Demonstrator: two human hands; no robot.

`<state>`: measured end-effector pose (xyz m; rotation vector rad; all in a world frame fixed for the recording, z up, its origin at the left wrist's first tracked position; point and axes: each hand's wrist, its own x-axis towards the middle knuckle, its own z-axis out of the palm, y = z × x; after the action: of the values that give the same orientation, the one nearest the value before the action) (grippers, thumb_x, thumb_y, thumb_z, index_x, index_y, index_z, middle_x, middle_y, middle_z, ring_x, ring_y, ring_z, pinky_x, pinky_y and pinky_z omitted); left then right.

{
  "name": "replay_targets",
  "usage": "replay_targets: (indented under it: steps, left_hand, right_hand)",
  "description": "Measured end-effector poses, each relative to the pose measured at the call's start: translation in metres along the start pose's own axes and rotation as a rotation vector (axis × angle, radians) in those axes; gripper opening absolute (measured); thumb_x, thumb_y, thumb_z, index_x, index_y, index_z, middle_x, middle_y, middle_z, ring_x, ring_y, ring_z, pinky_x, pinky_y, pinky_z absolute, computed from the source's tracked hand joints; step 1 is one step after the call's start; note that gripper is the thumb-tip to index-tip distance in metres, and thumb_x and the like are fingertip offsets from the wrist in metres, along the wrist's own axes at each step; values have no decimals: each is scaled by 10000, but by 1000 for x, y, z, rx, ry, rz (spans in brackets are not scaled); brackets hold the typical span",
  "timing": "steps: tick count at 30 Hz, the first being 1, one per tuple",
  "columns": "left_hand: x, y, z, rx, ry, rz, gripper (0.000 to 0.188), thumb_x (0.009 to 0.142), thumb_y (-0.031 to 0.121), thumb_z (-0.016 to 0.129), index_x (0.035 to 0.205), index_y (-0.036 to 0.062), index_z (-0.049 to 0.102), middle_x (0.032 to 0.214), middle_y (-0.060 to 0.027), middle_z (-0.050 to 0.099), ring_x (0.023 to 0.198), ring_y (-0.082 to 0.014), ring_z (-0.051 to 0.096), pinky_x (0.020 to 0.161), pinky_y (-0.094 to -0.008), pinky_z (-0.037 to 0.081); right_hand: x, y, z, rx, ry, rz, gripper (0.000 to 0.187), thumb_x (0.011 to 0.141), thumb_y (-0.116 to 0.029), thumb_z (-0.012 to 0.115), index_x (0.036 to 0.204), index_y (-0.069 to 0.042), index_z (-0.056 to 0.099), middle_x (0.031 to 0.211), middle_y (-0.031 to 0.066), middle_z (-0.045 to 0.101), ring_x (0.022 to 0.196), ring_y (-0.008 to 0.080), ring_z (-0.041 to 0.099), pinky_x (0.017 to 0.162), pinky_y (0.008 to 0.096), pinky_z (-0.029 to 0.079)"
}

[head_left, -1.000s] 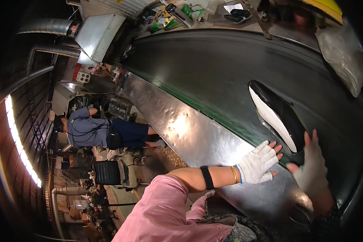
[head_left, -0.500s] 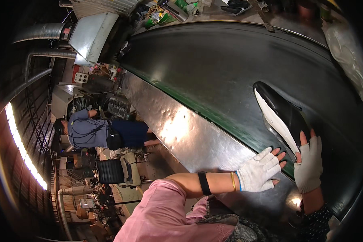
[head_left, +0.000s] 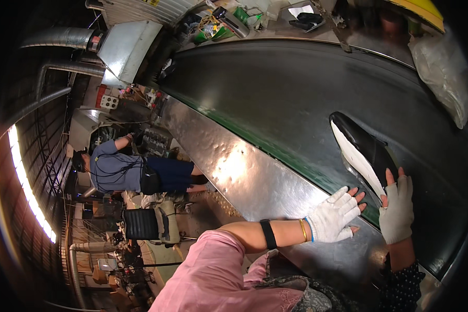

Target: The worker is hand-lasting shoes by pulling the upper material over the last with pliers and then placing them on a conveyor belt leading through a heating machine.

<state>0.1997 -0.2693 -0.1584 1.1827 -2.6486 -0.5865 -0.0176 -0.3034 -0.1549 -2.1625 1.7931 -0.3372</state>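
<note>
A black shoe with a white sole lies on the dark belt, its toe pointing away from me. At the heel end is my right hand, in a white fingerless glove. Its thumb is against the sole side and its fingers curve over the heel, closed on the shoe. My left hand, gloved the same way, rests flat with fingers spread at the metal border and the belt's green edge. It is open and holds nothing, its fingertips a little short of the shoe.
Along the far side stand a dark cylindrical flask, a tray with black pieces and a clear plastic bag. Another shoe seems to lie at the belt's far left end. Left, a co-worker stands beyond a black chair.
The view has shifted slightly, so the belt and shoe sit a little lower in it. Both my hands keep their places by the shoe. The co-worker's arm has moved.
</note>
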Motion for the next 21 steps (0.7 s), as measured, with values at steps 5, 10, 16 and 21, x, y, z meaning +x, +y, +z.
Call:
replay_targets:
  steps: [5,10,16,21]
  left_hand:
    - [-1,0,1,8,2,-10,651,875,421,618,1359,-2,512,1473,-232,432,1399,-388,382,1174,-521,258]
    - [0,-1,-2,9,1,-10,655,866,418,625,1357,-1,514,1467,-227,440,1397,-387,386,1166,-522,276]
    - [1,-4,-2,-1,-6,-9,677,842,409,644,1364,-1,510,1468,-218,443,1393,-380,396,1161,-519,293]
    - [2,-5,-4,-16,-26,-18,685,831,401,655,1367,0,510,1476,-214,438,1391,-380,400,1168,-514,288]
  right_hand:
    - [-2,5,0,-24,-4,-14,709,856,-62,677,1481,-189,368,1507,137,364,1376,399,368,1037,434,483]
    - [-2,6,-4,-17,-36,3,711,854,-60,682,1481,-179,369,1506,131,363,1380,385,366,1041,431,485]
    - [-2,3,-10,33,-38,57,691,838,-27,687,1460,-166,421,1506,121,363,1384,373,366,1048,416,487]
    - [-1,3,-11,-7,-38,69,685,825,-6,685,1448,-164,448,1502,111,367,1381,360,379,1046,405,491]
